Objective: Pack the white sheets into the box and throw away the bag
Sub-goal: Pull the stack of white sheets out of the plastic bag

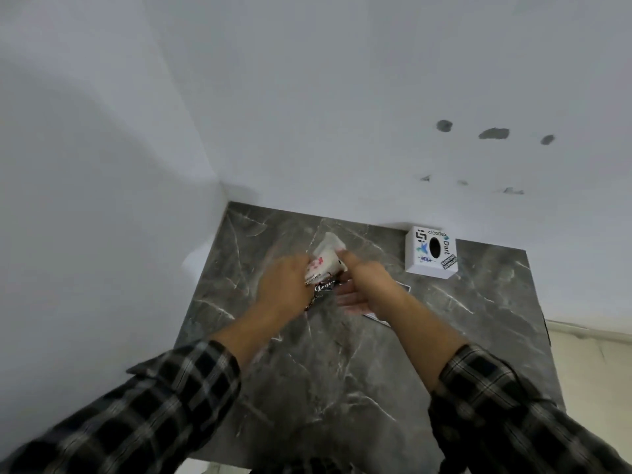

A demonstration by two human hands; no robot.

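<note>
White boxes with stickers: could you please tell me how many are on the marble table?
1. The white sticker-covered cardboard box stands at the far right of the grey marble table, against the wall. None appears hidden behind the hands.

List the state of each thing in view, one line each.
box: closed, oval slot on top empty, standing at the back of the table against the wall.
bag: lifted off the table, held between both hands, white sheets showing at its top end.
left hand: gripping the bag.
right hand: on the bag's other side, fingers at its top.
table: bearing the box; blurred printed items lie under the hands.
</note>
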